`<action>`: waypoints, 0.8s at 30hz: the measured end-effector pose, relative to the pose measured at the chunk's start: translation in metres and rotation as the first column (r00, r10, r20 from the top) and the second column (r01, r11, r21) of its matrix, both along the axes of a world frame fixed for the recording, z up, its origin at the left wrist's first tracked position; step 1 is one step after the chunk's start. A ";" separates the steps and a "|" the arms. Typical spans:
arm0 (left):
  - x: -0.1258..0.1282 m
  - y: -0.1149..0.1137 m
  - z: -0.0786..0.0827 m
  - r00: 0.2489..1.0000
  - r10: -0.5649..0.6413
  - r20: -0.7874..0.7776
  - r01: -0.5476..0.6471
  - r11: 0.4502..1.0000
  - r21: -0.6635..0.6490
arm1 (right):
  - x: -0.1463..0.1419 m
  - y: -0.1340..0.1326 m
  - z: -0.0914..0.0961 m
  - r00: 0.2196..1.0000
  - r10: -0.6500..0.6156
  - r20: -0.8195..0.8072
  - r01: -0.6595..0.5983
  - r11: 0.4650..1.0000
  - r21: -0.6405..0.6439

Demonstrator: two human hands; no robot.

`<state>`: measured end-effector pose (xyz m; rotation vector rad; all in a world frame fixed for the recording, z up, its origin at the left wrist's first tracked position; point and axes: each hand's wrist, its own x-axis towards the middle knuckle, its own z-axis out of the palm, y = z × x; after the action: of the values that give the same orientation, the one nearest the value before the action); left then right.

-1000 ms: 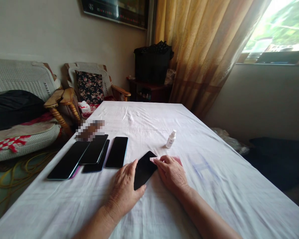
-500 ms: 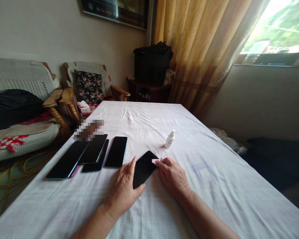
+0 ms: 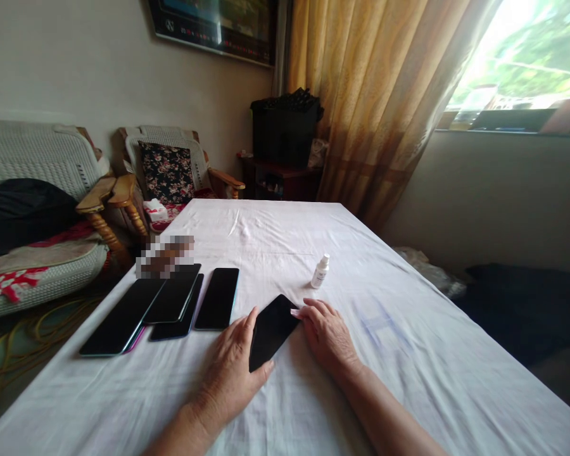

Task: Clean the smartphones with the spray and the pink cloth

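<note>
A black-screened smartphone [image 3: 272,332] lies tilted in front of me on the white cloth. My left hand [image 3: 235,358] grips its left side, thumb along the near edge and fingers behind. My right hand [image 3: 327,332] is closed at the phone's right corner, pinching a small pink-white cloth [image 3: 295,312], most of which the fingers hide. Just beyond stands a small white spray bottle [image 3: 320,272], upright. Left of my left hand lies a single phone [image 3: 217,297], screen up.
Several more phones [image 3: 123,316] lie overlapping at the table's left side, beside a blurred-out patch [image 3: 165,256]. The white tablecloth [image 3: 285,228] covers the table. Past its left edge stand wooden-armed chairs [image 3: 130,190]; a curtain [image 3: 356,95] hangs behind.
The whole view has shifted slightly down. My right hand stays at the phone's right corner, with less of the pink cloth showing. My left hand keeps its hold.
</note>
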<state>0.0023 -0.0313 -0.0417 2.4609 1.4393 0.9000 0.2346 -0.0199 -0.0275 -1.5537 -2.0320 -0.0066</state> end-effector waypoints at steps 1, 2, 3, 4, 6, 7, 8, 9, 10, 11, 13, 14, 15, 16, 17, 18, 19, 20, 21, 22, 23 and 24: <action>0.000 0.000 -0.001 1.000 0.002 0.004 -0.002 1.000 0.002 | 0.001 0.001 -0.002 1.000 0.013 -0.024 -0.013 1.000 -0.006; -0.001 -0.001 -0.001 1.000 0.003 0.006 -0.003 1.000 0.002 | 0.002 0.003 -0.004 0.999 0.010 -0.051 -0.011 1.000 -0.012; -0.001 -0.002 -0.002 1.000 0.005 0.006 -0.005 1.000 0.001 | 0.003 0.004 -0.005 0.996 -0.012 -0.083 0.011 1.000 -0.013; -0.001 -0.003 -0.002 1.000 0.008 0.005 -0.008 1.000 -0.002 | 0.005 0.005 -0.007 0.992 -0.048 -0.118 0.047 0.999 -0.011; -0.001 -0.005 -0.001 1.000 0.015 0.000 -0.015 1.000 -0.011 | 0.008 0.006 -0.008 0.975 -0.129 -0.182 0.129 0.992 -0.015; 0.000 -0.005 0.000 1.000 0.020 -0.003 -0.020 1.000 -0.014 | 0.009 0.006 -0.008 0.967 -0.149 -0.207 0.148 0.989 -0.019; 0.000 -0.006 0.000 1.000 0.025 -0.007 -0.025 1.000 -0.015 | 0.009 0.006 -0.007 0.965 -0.141 -0.222 0.140 0.990 -0.022; 0.001 -0.007 0.000 1.000 0.026 -0.011 -0.026 1.000 -0.015 | 0.008 0.006 -0.006 0.968 -0.112 -0.225 0.110 0.994 -0.020; 0.002 -0.007 0.001 1.000 0.025 -0.017 -0.025 1.000 -0.014 | 0.006 0.006 -0.005 0.974 -0.073 -0.216 0.071 0.997 -0.015; 0.003 -0.008 0.001 0.999 0.024 -0.021 -0.024 1.000 -0.012 | 0.004 0.005 -0.003 0.981 -0.035 -0.190 0.034 0.999 -0.008; 0.003 -0.009 0.000 0.999 0.023 -0.028 -0.023 1.000 -0.007 | 0.000 0.003 -0.001 0.995 -0.009 -0.102 0.008 1.000 -0.008; 0.004 -0.009 0.000 0.999 0.022 -0.030 -0.022 1.000 -0.007 | -0.001 0.002 0.000 0.999 -0.014 -0.050 0.013 1.000 -0.012; 0.004 -0.010 0.000 0.999 0.024 -0.032 -0.024 1.000 -0.011 | -0.002 0.001 0.000 1.000 -0.026 0.001 0.026 1.000 -0.016; 0.003 -0.010 0.000 0.999 0.025 -0.036 -0.026 0.999 -0.020 | -0.002 0.000 0.001 0.998 -0.039 0.048 0.040 0.999 -0.020; 0.003 -0.010 0.000 0.999 0.026 -0.040 -0.027 0.999 -0.033 | -0.003 -0.002 0.001 0.995 -0.048 0.087 0.051 0.998 -0.022; 0.003 -0.010 0.000 0.999 0.026 -0.043 -0.028 0.999 -0.047 | -0.004 -0.004 0.001 0.991 -0.054 0.121 0.057 0.998 -0.023; 0.003 -0.009 0.000 0.999 0.026 -0.044 -0.028 0.998 -0.057 | -0.006 -0.006 0.002 0.988 -0.048 0.149 0.052 0.998 -0.024; 0.003 -0.008 0.000 0.999 0.025 -0.042 -0.028 0.998 -0.063 | -0.009 -0.008 0.003 0.985 -0.027 0.173 0.032 0.999 -0.026; 0.003 -0.007 0.001 0.999 0.022 -0.039 -0.025 0.998 -0.062 | -0.013 -0.011 0.004 0.981 0.004 0.193 0.001 1.000 -0.024; 0.004 -0.006 0.001 0.999 0.017 -0.036 -0.019 0.998 -0.059 | -0.018 -0.014 0.005 0.977 0.048 0.209 -0.044 0.999 -0.023; 0.004 -0.005 0.001 0.999 0.013 -0.032 -0.015 0.998 -0.055 | -0.023 -0.016 0.006 0.972 0.087 0.220 -0.085 0.996 -0.017; 0.004 -0.004 0.001 1.000 0.008 -0.029 -0.010 0.999 -0.052 | -0.028 -0.019 0.007 0.967 0.116 0.226 -0.117 0.993 -0.007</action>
<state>0.0062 -0.0354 -0.0409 2.4415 1.4656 0.8211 0.2064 -0.0388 -0.0205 -1.4838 -2.2948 -0.1512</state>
